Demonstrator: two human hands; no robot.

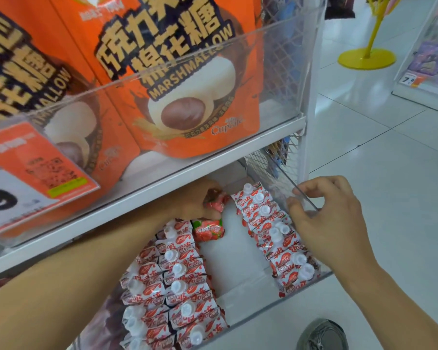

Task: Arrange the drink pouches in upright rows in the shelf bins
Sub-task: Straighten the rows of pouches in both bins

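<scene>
Lower shelf bin (276, 303), clear acrylic, sits under the white shelf board (162, 195); all positions below given relative to this bin.

Left side of bin: drink pouches (172, 281), red-and-white with white caps, stand upright in two packed rows running front to back. Right side of bin, against its right wall: a single row of the same pouches (276, 236), upright, caps up. Between the two groups a bare white strip of bin floor.

Left hand (200, 200) reaches deep toward the bin's back, under the shelf board; its grip is clenched around a crumpled red pouch (214, 202). Just in front of that hand, at the rear end of the left rows, another red pouch (209, 229) lies on its side.

Right hand (324, 218) is at the bin's right wall; fingers curled, pinching the top edge of the clear wall (305, 198), beside the right row.

Above the bin: a second clear bin holding orange marshmallow bags (182, 79), with a price tag (33, 183) on its front. In front of the bin, on the floor, a grey shoe (323, 335).
</scene>
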